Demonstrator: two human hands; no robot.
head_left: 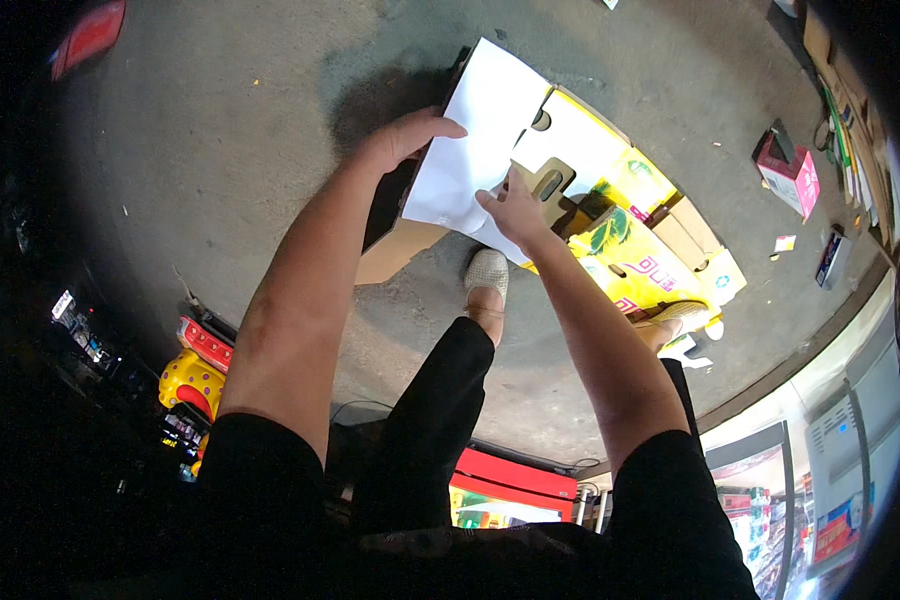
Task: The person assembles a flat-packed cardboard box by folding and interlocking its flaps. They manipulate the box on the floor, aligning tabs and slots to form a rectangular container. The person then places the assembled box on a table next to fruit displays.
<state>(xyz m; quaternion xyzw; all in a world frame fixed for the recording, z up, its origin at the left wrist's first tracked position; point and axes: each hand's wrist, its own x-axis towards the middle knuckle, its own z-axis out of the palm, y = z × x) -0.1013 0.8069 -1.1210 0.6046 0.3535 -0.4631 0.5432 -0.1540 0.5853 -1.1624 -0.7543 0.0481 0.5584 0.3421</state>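
Observation:
A cardboard box lies on the floor ahead of me, with a smooth white panel on its left part. My left hand is closed over that panel's left edge, thumb on top and the other fingers hidden behind. Over the panel's near right corner is my right hand, its thumb and index finger spread apart and touching the board. Beside its fingertips is a brown cardboard flap with a cut-out hand hole. Rightward lies yellow printed carton board with green leaf pictures. Brown cardboard hangs below the white panel.
My left shoe stands on the concrete floor; my right shoe is at the yellow carton. A pink-and-white box and flattened cardboard are at the right. Behind me are a red-framed cooler and a yellow spotted toy.

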